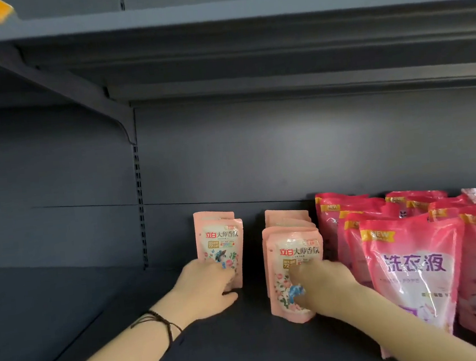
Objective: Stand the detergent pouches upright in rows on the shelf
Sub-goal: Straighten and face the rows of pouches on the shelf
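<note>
As I look down from the head camera, I read the shelf so:
Left hand: fingers laid across the lower front of the left pouch row, thumb stretched along the shelf at its foot; blurred, so I cannot tell whether it grips.
Black cords: around that wrist.
Left pouch row: pale pink, upright, near the back wall.
Right pouch row: same pouches, upright one behind another, apart from the left row.
Right hand: fingers curled on the front pouch, gripping its lower right side.
Large pink pouches: upright rows, just beside.
</note>
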`<state>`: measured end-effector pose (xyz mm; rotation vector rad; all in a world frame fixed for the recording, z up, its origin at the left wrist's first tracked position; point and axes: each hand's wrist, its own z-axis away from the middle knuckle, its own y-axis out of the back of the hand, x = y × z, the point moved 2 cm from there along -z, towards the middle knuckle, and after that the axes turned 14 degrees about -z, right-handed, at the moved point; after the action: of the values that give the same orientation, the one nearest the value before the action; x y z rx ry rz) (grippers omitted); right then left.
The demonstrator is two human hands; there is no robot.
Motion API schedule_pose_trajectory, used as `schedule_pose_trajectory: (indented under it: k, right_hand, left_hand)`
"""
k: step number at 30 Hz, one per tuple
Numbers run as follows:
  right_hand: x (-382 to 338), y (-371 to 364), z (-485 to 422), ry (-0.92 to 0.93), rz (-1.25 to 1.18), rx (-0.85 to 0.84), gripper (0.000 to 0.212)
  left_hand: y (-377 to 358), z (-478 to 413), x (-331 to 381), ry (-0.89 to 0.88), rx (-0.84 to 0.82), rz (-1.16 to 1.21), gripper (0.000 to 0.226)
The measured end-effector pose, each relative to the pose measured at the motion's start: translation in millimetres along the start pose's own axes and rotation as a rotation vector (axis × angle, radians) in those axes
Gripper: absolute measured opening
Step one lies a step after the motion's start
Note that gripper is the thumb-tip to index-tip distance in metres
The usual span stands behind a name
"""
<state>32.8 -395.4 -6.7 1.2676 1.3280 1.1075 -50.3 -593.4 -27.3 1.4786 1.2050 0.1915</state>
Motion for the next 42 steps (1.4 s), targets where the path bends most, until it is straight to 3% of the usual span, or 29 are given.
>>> schedule_pose_trajectory:
  k: [6,13,19,22,26,30,35,42]
  right_hand:
    - [-36.6,9.4,-14.5,-0.009,0.134,-0.005,0.038]
    - [-97.6,17.1,-30.9,0.022,0.071,0.072,0.032]
    - [-111.0,26.9,-68.8,0.037,0.021,0.13,0.031]
    - [-102.8,27.0,-96.7,0.043,-0.228,0.318,0.032]
    - [-89.5,12.3,-134.6,0.005,-0.9,0.655,0.042]
    - [-87.8,-17.2,-158.9,-0.17,-1.355,0.694,0.043]
    - [-80.3,-44.7,-174.1,-0.294,-1.411,0.626,0.007]
    - [-84.4,-26.5,-156.0,-0.254,-1.442,0.656,0.015]
  left_hand:
    - [3.5,10.8,-34.5,-0.08,0.041,-0.053,0.047]
    - [-0.1,20.3,-83.6,-0.15,0.14,-0.169,0.042]
    - [-14.3,-0.2,-115.2,-0.1,0.171,-0.203,0.041]
    - [-22.8,-22.1,-119.5,0.047,0.208,0.085,0.036]
    - [-43.3,-53.2,-110.1,0.355,0.232,0.857,0.03]
    - [-62.3,-73.5,-85.4,0.565,0.192,1.491,0.021]
    - [-73.4,-78.2,-69.8,0.562,0.182,1.68,0.014]
    - [-57.2,-69.7,-79.9,0.577,0.226,1.72,0.016]
